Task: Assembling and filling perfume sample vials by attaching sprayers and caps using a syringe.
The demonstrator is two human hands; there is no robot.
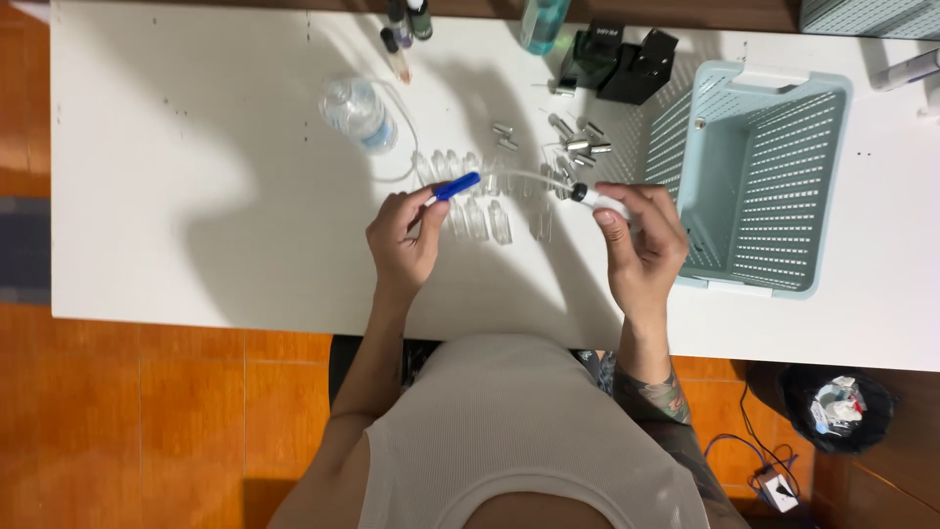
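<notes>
My left hand (401,235) grips a blue clamp-like piece (456,186) fixed on a thin clear tube (524,176). The tube arcs across to my right hand (641,240), which holds a small white vial with a black neck (595,201) at the tube's end. Both hands hover over the white table (196,196). Under and between them lie several small clear glass vials (487,217) in rows. Small silver caps (578,142) are scattered just beyond.
A pale blue slotted basket (759,176) stands right of my right hand. A clear plastic bottle (357,113) lies at the back left, black boxes (622,59) and a teal bottle (541,24) behind. A black bin (832,407) sits on the orange floor.
</notes>
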